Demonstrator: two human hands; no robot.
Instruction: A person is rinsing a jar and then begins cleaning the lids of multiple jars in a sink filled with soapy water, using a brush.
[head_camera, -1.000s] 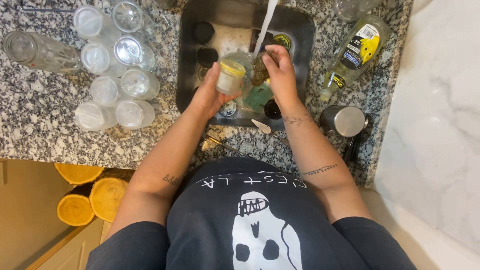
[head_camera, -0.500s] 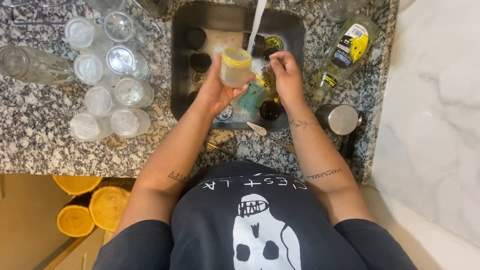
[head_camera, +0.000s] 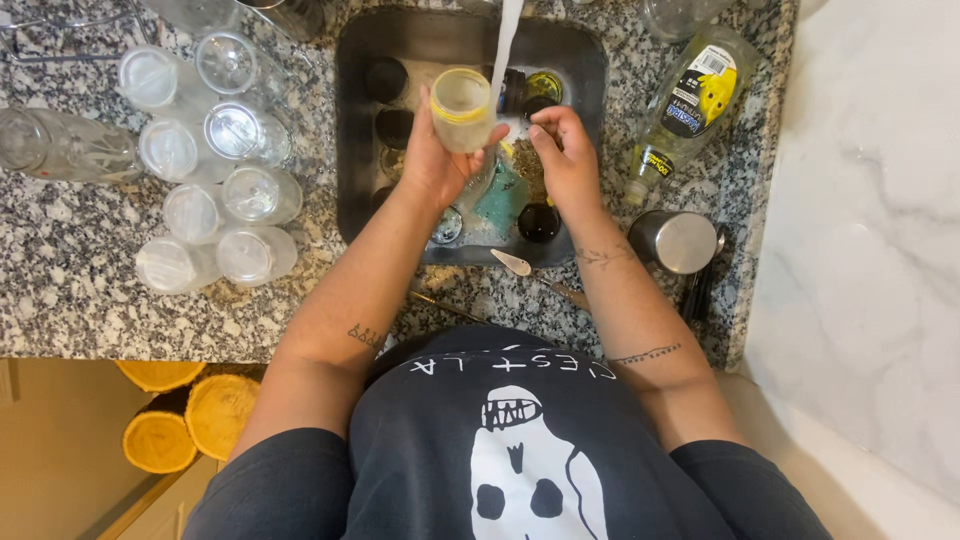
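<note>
My left hand (head_camera: 437, 160) holds a small clear jar (head_camera: 461, 108) with a yellowish rim above the dark sink (head_camera: 352, 140), right beside the running stream of water (head_camera: 506, 40). My right hand (head_camera: 566, 152) hovers just right of the jar, fingers curled together near the stream; whether it holds anything is unclear. Under the hands lie a teal sponge (head_camera: 502, 198) and several dark lids and jars in the basin.
Several clear jars (head_camera: 215, 190) stand upside down on the granite counter (head_camera: 80, 280) to the left. A bottle of yellow dish soap (head_camera: 686, 105) lies at the right, with a steel cup (head_camera: 677, 241) below it. A small white spoon (head_camera: 512, 262) rests at the sink's front edge.
My left hand has lifted the jar up out of the basin and brought it beside the stream. The right hand moved up with it.
</note>
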